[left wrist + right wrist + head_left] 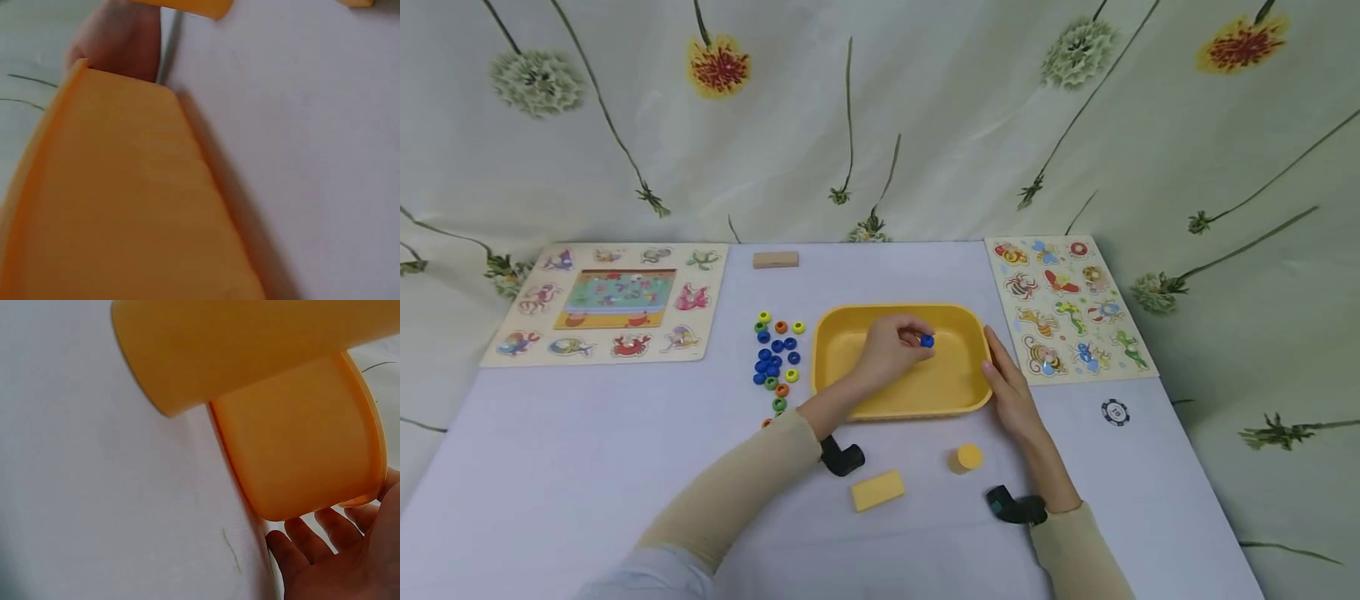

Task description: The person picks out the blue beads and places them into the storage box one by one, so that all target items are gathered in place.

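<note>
In the head view my left hand reaches over the yellow tray and pinches a blue bead between thumb and fingertips. My right hand rests against the right end of the tray, its fingers fairly straight along the outer wall and the thumb at the rim. The right wrist view shows the fingers of this hand beside the tray wall. In the left wrist view the tray wall fills much of the picture, hiding the bead; the right hand shows at its far end.
Several coloured beads lie left of the tray. A yellow cylinder and a yellow block are in front. A wooden block lies behind. Picture boards flank the tray; a chip lies right.
</note>
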Demonstrator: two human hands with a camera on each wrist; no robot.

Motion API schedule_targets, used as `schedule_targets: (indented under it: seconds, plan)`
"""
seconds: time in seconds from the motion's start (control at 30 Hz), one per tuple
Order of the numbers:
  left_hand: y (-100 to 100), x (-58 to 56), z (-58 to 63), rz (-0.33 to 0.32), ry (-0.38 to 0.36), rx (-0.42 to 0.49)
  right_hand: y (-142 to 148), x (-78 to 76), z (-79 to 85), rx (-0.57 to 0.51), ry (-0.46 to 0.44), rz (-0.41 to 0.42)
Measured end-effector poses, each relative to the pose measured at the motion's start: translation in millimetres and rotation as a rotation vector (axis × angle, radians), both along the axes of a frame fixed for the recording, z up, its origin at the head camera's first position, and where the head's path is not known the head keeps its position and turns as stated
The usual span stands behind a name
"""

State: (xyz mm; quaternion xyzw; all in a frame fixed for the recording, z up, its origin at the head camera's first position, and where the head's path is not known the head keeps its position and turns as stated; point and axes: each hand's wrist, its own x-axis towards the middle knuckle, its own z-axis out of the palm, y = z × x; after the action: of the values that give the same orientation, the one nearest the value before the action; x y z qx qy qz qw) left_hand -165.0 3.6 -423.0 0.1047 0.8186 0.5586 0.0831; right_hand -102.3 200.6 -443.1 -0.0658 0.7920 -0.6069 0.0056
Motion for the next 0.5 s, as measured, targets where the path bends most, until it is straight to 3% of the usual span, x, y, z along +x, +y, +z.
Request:
schedule_targets:
  seconds: [0.27, 0.5]
  plan:
    - [28, -14.8, -32.5, -0.092, -0.048, -0.035, -2, -0.8, -2.0, -0.001, 0.003, -0.002]
    - [39, -15.4, -43.8, -0.152, -0.034, -0.094, -2, -0.9, -1.6, 0.001, 0.001, -0.012]
